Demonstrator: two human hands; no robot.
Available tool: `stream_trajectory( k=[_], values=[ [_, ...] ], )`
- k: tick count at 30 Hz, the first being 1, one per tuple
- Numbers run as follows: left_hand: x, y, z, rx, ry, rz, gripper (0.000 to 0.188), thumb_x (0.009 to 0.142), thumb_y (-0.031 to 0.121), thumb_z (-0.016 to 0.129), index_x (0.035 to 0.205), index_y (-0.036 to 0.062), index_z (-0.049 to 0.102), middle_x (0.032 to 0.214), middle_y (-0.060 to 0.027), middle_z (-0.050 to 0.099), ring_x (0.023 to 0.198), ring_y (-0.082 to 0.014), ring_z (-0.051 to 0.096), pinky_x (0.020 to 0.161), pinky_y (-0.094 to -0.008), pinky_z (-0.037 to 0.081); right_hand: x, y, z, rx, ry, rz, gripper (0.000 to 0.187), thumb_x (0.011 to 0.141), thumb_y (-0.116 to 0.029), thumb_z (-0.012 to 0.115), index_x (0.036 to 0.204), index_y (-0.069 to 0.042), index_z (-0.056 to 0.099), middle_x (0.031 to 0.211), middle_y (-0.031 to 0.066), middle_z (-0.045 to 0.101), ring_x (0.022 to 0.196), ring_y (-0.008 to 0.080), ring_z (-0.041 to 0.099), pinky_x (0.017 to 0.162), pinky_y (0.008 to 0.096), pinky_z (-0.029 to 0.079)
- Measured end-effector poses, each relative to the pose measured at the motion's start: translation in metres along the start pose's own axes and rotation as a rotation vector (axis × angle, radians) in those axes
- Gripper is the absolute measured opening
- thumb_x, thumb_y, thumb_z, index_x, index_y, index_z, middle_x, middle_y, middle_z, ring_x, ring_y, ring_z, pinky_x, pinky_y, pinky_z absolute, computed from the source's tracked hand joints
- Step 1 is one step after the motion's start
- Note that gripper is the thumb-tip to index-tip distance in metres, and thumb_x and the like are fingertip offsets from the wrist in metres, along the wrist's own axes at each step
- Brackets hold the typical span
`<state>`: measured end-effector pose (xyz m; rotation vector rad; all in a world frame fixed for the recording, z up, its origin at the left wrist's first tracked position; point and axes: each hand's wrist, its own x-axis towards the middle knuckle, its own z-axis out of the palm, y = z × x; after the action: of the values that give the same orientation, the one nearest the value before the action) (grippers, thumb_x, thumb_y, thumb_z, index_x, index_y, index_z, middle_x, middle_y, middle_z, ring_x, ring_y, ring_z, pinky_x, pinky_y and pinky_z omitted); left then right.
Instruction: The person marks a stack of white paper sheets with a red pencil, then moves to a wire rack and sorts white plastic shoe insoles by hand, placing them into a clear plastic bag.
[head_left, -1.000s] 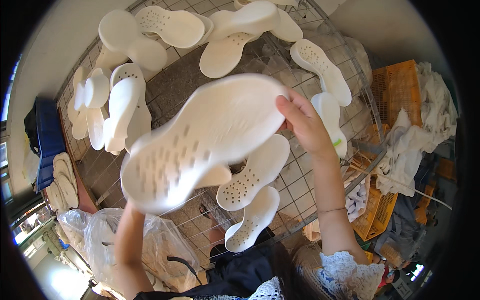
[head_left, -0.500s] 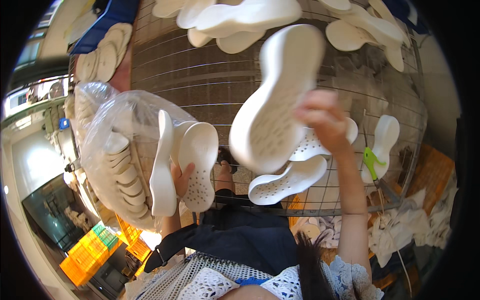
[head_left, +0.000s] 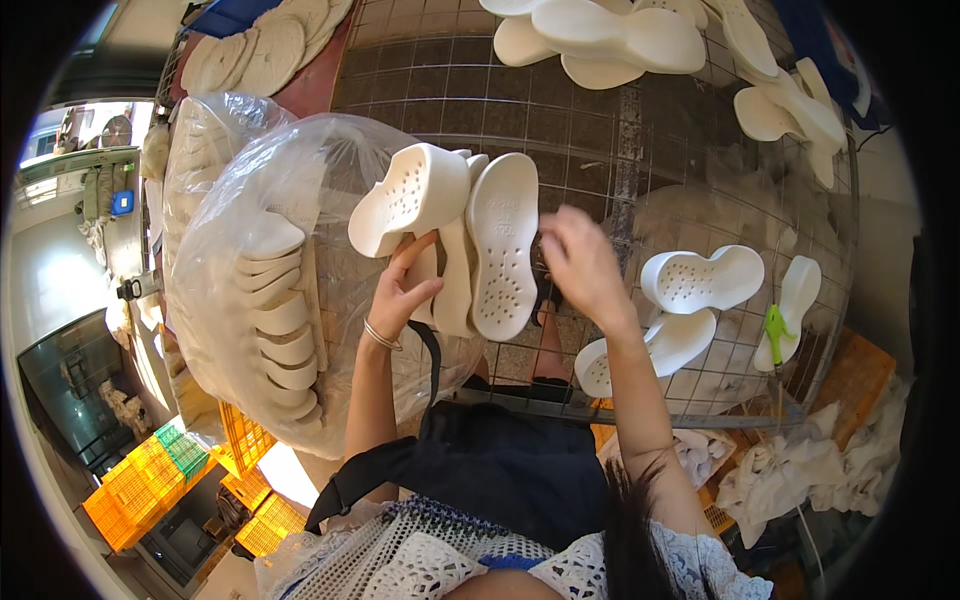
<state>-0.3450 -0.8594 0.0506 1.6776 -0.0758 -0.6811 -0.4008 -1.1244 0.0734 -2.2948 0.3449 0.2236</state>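
Note:
My left hand [head_left: 396,292] grips a bundle of white foam shoe soles, with the thumb on one side and the fingers behind. In the bundle, one sole [head_left: 505,245] stands upright, its face with small holes and raised marks toward me. Another sole [head_left: 410,198] lies crosswise on top at the left, its holes also showing. More soles in the bundle are partly hidden. Just right of the upright sole is my right hand [head_left: 582,265], fingers curled, with nothing visible in them. More loose soles [head_left: 703,280] lie on the wire rack to its right.
A clear plastic bag [head_left: 290,200] of stacked soles stands at the left. Sole piles [head_left: 615,35] lie at the rack's far side. A green-handled tool [head_left: 775,330] is by the right-hand sole. White cloths [head_left: 790,465] and orange crates [head_left: 145,490] are lower down.
The sole my right hand held has joined the bundle in my left hand, and the right hand has let go. The bundle has come up and right in the picture; the view has shifted.

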Motion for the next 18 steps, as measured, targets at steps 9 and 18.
stream_trajectory(
  k=[9, 18],
  values=[
    [0.025, -0.04, -0.011, 0.173, 0.145, 0.047, 0.069, 0.076, 0.02, 0.08, 0.13, -0.002, 0.043, 0.12, -0.0163, 0.061, 0.111, -0.0219, 0.059, 0.09, -0.0346, 0.05, 0.075, -0.182, 0.009, -0.959, -0.256, -0.402, 0.057, 0.065, -0.028, 0.08, 0.12, -0.018, 0.065, 0.13, 0.0183, 0.055, 0.119, 0.0386, 0.05, 0.098, 0.0559, 0.038],
    [0.014, -0.03, 0.001, 0.096, -0.313, -0.083, 0.06, 0.092, 0.03, 0.063, 0.143, 0.0072, 0.043, 0.11, -0.0169, 0.059, 0.096, -0.0237, 0.061, 0.087, -0.0334, 0.048, -0.053, 0.02, -0.006, -0.066, -0.071, 0.324, 0.076, 0.082, -0.057, 0.063, 0.136, -0.005, 0.051, 0.122, 0.035, 0.053, 0.113, 0.0444, 0.056, 0.096, 0.0451, 0.045]
  ],
)
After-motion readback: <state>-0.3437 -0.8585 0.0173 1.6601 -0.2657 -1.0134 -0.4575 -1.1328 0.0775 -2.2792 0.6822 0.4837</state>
